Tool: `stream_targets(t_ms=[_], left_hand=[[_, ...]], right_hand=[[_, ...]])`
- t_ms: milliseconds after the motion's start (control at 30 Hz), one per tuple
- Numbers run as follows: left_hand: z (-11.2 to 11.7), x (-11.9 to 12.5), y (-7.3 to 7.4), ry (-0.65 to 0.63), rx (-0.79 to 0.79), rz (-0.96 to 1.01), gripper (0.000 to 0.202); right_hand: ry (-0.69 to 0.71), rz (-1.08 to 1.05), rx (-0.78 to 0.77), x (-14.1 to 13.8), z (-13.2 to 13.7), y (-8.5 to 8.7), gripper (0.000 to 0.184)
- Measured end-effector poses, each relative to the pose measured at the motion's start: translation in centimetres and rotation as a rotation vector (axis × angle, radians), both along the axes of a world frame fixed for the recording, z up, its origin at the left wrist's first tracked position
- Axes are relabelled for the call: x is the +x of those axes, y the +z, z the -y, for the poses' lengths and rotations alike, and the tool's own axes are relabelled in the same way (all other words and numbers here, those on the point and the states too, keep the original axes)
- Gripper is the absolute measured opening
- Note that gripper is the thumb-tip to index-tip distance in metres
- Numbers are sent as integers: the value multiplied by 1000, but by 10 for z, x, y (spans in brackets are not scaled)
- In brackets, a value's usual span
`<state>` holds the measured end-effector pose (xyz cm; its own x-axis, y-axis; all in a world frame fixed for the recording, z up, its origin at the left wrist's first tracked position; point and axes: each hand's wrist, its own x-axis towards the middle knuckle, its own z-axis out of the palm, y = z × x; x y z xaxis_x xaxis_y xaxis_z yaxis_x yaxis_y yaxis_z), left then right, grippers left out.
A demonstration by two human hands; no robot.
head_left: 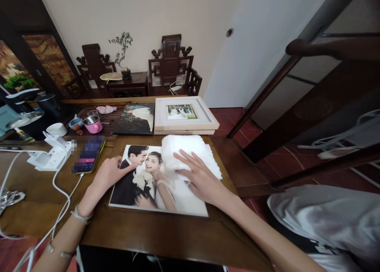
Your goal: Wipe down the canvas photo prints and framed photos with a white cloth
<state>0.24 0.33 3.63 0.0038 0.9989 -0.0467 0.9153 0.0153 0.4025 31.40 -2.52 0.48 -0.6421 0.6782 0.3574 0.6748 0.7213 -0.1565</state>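
Observation:
A wedding photo panel [142, 201] of a couple lies flat on the wooden table. My left hand [108, 171] is at its upper left edge, thumb reaching over the picture and the other fingers bent by the side, partly hidden. A thick, fluffy white cloth [178, 143] covers the panel's upper right part and hangs past its right edge. On top of this cloth rests my right hand [200, 177], its fingers stretched out and spread, pressing on it. The thumb of that hand sits lower, near the picture surface.
Behind the panel are a white-framed photo [204, 110] and a dark photo panel [121, 125]. To the left lie a phone [89, 155] on a charging cable, a white power strip [55, 157] and a pink cup [93, 125]. A wooden chair [255, 149] stands at the right.

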Motion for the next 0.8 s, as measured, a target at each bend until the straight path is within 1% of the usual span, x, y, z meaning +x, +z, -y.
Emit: stream_targets(t_ms=[67,100,167,233,300,333,400,467,500,567,633,733,800], left_hand=[[4,3,3,3,38,-204,62],[7,5,4,14,54,-274,63],[14,8,3,38,101,-301,62],[23,9,-2,46,194,-185,55],[32,9,-10,-11,297,4,47],[36,9,-14,-60,339,80,49],[43,9,-20,-152,354,163,51],[47,9,-24,-214,323,199,49],[49,9,-24,-234,304,209,47],[49,9,-24,-259,276,219,47],[49,9,-23,-276,251,216,48],[47,8,-23,-305,228,223,47],[47,8,-24,-328,222,243,46]], right_hand=[[-5,10,10,-2,-6,0,50],[-3,12,18,-2,-5,0,50],[6,10,33,-2,3,2,50],[25,2,29,-4,21,5,50],[54,-17,6,-9,47,9,49],[77,-38,-1,-12,60,11,46],[121,-80,-10,-18,82,14,39],[162,-117,-25,-21,91,15,37],[172,-117,-51,-22,89,16,39],[164,-93,-107,-20,72,16,47],[115,-64,-124,-16,42,15,50],[38,-51,-62,-9,-9,12,49],[-2,-44,-41,-4,-36,10,48]])
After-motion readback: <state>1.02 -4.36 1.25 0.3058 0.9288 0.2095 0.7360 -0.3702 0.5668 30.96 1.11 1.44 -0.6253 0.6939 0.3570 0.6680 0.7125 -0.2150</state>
